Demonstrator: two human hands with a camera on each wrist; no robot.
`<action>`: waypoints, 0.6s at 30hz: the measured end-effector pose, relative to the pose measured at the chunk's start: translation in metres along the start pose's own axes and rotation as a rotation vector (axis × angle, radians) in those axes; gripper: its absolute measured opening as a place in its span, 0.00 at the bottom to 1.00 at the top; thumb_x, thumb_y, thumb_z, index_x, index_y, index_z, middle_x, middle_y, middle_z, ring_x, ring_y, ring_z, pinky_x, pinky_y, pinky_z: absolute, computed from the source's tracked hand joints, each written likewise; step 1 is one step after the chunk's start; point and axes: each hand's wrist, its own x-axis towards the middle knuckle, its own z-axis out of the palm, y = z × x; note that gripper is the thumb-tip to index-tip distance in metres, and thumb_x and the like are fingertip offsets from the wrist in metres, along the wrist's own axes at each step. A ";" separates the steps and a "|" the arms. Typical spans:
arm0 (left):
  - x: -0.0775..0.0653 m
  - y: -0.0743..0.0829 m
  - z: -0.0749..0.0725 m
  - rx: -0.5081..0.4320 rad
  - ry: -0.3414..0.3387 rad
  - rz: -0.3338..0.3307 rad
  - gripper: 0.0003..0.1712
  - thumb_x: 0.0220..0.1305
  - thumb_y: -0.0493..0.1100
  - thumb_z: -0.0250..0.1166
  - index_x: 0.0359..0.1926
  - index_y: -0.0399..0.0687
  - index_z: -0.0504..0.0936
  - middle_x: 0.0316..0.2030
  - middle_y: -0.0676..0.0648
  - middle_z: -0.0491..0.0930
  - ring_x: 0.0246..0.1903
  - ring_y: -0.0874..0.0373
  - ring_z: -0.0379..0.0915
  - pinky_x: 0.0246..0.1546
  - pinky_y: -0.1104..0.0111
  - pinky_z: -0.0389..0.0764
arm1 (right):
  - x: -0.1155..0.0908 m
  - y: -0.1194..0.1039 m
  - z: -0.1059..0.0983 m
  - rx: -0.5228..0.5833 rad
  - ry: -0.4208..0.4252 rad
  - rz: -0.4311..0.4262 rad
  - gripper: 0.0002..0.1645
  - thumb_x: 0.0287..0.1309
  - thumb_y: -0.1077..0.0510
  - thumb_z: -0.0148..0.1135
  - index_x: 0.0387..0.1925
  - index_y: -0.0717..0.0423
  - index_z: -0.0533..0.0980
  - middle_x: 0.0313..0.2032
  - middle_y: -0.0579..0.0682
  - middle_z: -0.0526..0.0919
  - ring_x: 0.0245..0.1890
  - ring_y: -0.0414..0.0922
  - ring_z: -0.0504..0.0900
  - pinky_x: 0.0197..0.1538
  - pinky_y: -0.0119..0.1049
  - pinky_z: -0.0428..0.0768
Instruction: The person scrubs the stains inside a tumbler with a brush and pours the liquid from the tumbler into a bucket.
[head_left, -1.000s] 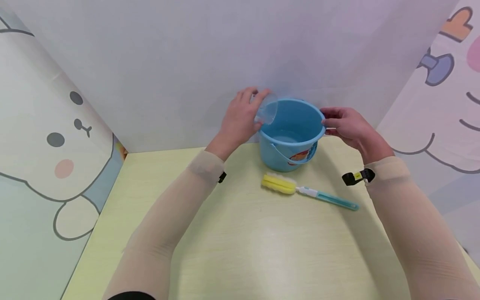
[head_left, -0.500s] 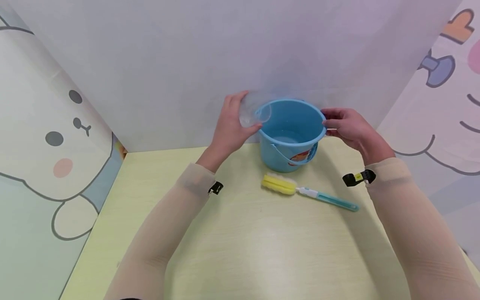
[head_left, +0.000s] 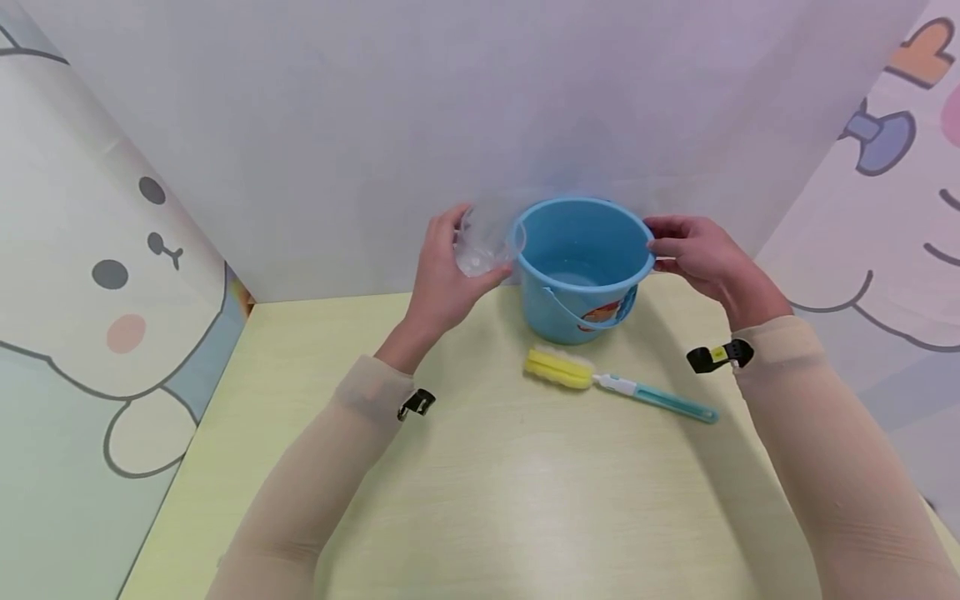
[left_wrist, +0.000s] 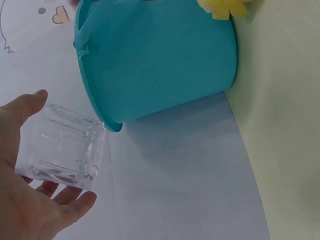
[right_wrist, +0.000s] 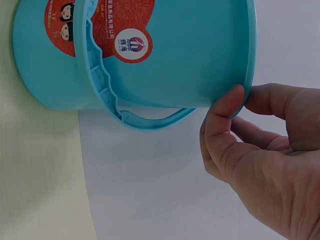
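Note:
My left hand (head_left: 442,287) holds a clear cup (head_left: 480,246), tilted, just left of a light blue bucket (head_left: 551,312). In the left wrist view the thumb and fingers are curled round the cup (left_wrist: 62,145), whose end lies right by the bucket rim. The bucket stands upright at the back of the table, its handle hanging down in front and a little water showing inside. At the right side of its rim, my right hand (head_left: 697,254) pinches the edge between thumb and fingers. A red sticker (right_wrist: 131,20) shows on the bucket wall in the right wrist view.
In front of the bucket a bottle brush (head_left: 558,369) with a yellow sponge head and a teal-and-white handle lies on the pale wooden table (head_left: 480,492). A white sheet wall (head_left: 360,150) rises right behind the bucket. Cartoon-printed panels (head_left: 67,275) flank the table.
My left hand has carried the cup from over the bucket's left rim leftward and down to beside it, turning it on the way. The right hand stays at the rim.

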 end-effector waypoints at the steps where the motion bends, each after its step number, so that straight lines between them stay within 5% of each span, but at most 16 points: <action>1: -0.002 0.000 0.000 -0.007 0.000 -0.005 0.55 0.55 0.50 0.85 0.76 0.43 0.65 0.65 0.42 0.71 0.61 0.45 0.68 0.60 0.52 0.77 | 0.000 0.000 0.000 0.000 0.001 0.001 0.36 0.82 0.59 0.53 0.82 0.61 0.56 0.72 0.61 0.66 0.57 0.51 0.79 0.53 0.32 0.84; 9: -0.023 0.000 -0.001 -0.044 -0.019 -0.066 0.55 0.54 0.51 0.86 0.76 0.44 0.65 0.67 0.45 0.71 0.61 0.48 0.70 0.61 0.57 0.78 | 0.000 0.000 0.000 -0.002 0.001 0.002 0.35 0.82 0.59 0.53 0.82 0.61 0.56 0.72 0.62 0.65 0.57 0.51 0.79 0.53 0.33 0.84; 18: -0.043 -0.003 0.002 -0.068 -0.044 -0.096 0.55 0.54 0.51 0.86 0.76 0.45 0.65 0.66 0.46 0.74 0.61 0.48 0.72 0.61 0.50 0.79 | 0.000 0.000 0.000 0.002 0.005 0.009 0.36 0.82 0.60 0.53 0.83 0.61 0.55 0.73 0.62 0.65 0.58 0.51 0.79 0.51 0.31 0.84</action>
